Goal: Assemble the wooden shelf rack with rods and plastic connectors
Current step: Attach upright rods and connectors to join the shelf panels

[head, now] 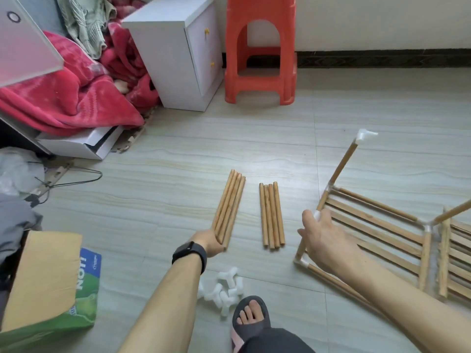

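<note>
A lived-in home bedroom: white nightstand [175, 52], rumpled red blanket [76, 98], orange plastic stool [261, 49], tiled floor [178, 154].

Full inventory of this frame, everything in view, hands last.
long rods: four, tan, floor centre-left, ends in left hand
short rods: four, tan, floor centre
shelf frame: one, tan slats, white joints, floor right
loose connectors: small pile, white, floor bottom centre
stool: one, red, by wall
cabinet: one, white, left of stool
blanket: one, red, far left
bag: one, tan and green, bottom left
foot: one, in grey slipper, bottom centre
left hand: grips long rods, black watch on wrist
right hand: holds shelf frame's near side
</note>
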Demonstrator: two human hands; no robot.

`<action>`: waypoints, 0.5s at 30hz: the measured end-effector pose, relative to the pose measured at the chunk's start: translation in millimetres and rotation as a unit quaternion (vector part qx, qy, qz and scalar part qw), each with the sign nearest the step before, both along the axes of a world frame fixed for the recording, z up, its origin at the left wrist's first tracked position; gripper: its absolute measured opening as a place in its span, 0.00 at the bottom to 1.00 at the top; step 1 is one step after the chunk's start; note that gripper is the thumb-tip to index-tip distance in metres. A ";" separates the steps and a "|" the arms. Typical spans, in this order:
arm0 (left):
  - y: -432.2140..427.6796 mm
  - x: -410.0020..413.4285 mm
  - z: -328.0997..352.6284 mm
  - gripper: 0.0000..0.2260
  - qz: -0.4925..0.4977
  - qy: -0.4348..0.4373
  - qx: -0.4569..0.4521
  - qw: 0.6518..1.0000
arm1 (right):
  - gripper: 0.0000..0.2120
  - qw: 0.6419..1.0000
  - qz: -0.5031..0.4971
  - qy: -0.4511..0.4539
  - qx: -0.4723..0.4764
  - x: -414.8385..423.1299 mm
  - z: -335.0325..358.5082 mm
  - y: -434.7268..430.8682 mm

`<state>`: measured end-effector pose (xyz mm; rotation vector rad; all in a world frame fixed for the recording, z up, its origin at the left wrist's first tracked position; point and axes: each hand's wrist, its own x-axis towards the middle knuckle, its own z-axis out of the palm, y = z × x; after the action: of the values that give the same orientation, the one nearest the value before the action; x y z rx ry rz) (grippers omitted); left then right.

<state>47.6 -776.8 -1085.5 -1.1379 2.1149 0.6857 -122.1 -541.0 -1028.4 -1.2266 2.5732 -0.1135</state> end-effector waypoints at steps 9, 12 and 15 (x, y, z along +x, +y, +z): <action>59.3 27.6 -115.1 0.18 0.010 -0.029 -0.034 0.999 | 0.12 0.999 0.029 -0.026 0.007 -9.0 4.0 -2.2; 56.9 19.5 -118.4 0.14 -0.026 -0.036 -0.081 0.996 | 0.11 0.998 0.042 -0.032 0.042 -11.9 9.6 -4.4; 50.5 13.5 -113.3 0.12 -0.056 -0.049 -0.098 0.992 | 0.11 0.997 0.053 -0.043 0.044 -15.4 11.5 -3.0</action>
<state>61.1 -726.3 -1198.8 -1.1220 2.1793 0.3683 -137.6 -543.9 -1016.9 -1.2930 2.4085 -0.0294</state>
